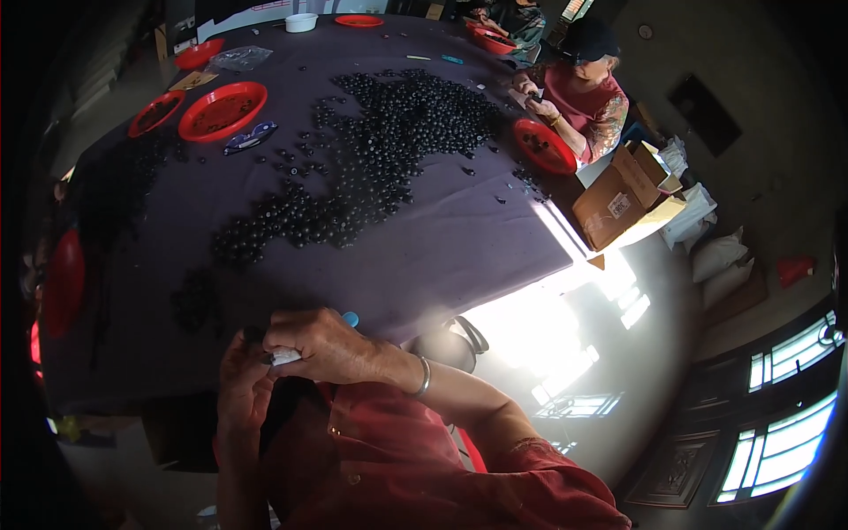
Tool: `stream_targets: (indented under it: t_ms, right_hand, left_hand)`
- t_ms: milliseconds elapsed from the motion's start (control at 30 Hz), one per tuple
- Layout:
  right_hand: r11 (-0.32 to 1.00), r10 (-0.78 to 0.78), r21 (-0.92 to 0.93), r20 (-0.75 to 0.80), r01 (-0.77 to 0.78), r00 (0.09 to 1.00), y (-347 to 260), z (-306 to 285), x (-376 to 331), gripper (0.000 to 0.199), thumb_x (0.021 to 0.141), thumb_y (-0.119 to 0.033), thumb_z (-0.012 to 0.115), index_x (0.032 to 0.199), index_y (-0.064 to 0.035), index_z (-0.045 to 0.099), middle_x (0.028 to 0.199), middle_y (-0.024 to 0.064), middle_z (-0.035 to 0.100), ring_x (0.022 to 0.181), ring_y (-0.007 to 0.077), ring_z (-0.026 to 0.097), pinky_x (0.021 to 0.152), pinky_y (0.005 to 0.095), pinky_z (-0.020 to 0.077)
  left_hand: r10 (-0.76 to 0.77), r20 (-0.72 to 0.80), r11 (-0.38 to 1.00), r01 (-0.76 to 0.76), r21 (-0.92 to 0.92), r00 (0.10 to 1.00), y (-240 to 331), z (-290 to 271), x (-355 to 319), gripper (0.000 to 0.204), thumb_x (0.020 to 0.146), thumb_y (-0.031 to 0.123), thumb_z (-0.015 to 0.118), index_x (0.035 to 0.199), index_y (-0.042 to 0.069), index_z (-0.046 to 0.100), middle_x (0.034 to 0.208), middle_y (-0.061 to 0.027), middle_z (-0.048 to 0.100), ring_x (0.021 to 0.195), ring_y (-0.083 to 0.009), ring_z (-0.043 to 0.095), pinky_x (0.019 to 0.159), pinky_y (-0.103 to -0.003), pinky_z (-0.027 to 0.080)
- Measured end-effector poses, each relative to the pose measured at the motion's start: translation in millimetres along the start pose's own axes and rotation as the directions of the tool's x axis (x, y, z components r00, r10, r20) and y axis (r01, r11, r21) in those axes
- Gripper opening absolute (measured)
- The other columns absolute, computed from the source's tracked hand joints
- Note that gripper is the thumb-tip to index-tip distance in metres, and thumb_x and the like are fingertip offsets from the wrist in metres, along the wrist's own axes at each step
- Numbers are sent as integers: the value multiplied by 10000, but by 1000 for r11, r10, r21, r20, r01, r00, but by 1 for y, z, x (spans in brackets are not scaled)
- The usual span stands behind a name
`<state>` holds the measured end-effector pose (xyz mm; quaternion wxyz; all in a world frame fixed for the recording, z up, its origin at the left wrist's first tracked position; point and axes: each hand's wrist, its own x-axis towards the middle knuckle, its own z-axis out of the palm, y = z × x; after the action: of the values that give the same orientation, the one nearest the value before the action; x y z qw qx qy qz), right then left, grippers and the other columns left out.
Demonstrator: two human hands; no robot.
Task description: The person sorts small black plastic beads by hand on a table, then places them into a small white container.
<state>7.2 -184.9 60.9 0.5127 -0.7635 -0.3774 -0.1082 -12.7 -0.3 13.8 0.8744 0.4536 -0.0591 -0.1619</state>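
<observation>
Dark ball, pinched in my left hand, sat nearer me than the ball heap; my right hand, curled round a blue-ended tool, seemingly worked it; next likely called for steadiness.

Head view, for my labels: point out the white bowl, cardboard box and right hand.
White bowl (300,25), head view: outer wall.
Cardboard box (609,218), head view: side panel.
Right hand (325,344), head view: its back.

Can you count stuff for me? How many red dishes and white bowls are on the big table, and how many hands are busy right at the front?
Red dishes: 7
White bowls: 1
Front hands, left hand and right hand: 2
Total: 10
</observation>
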Motion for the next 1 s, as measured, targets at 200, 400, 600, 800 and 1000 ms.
stream_targets:
  t_ms: [200, 400, 600, 800, 1000]
  right_hand:
    - [999, -34, -9, -7, 34, 999, -2, -1, -2, 221, 700, -78, 754, 800, -47, 559, 740, 48, 536, 635, 235, 587, 504, 348, 456]
    - [997, -71, -14, 28, 71, 997, -2, -2, -4, 226, 695, -73, 748, 784, -54, 541, 735, 54, 529, 622, 240, 578, 496, 347, 445]
    - [998, -60, 30, 28, 60, 998, -4, -1, -4, 221, 699, -62, 741, 787, -47, 539, 731, 58, 533, 626, 235, 577, 510, 346, 445]
    - [990, -40, 135, 9, 39, 999, -4, -2, -2, 199, 726, -62, 737, 849, -42, 582, 745, 55, 549, 661, 225, 591, 538, 332, 461]
    - [997, -16, 73, -32, 18, 999, -8, 1, -1, 174, 685, -40, 709, 794, -25, 575, 760, 74, 571, 680, 264, 607, 553, 349, 487]
  left_hand:
    - [-43, -28, 998, 42, -54, 999, -1, -1, 0, 299, 811, 24, 588, 1107, 41, 546, 1013, -56, 611, 919, -143, 623, 777, -276, 531]
    - [-101, 44, 995, 101, 9, 994, 4, -8, -3, 238, 789, 9, 617, 1019, 38, 565, 955, -56, 627, 864, -135, 634, 742, -260, 536]
    - [-121, 42, 991, 123, -58, 992, 5, 1, -3, 311, 781, 22, 622, 1084, 37, 556, 982, -57, 616, 882, -132, 625, 732, -241, 530]
    - [-47, 42, 992, 51, -112, 998, 5, 10, -2, 357, 792, 39, 608, 1141, 36, 536, 1028, -63, 604, 923, -134, 617, 760, -253, 525]
    - [-76, 10, 988, 77, -135, 997, 2, 5, -2, 394, 810, 62, 601, 1194, 39, 515, 1036, -62, 601, 931, -139, 614, 773, -264, 521]
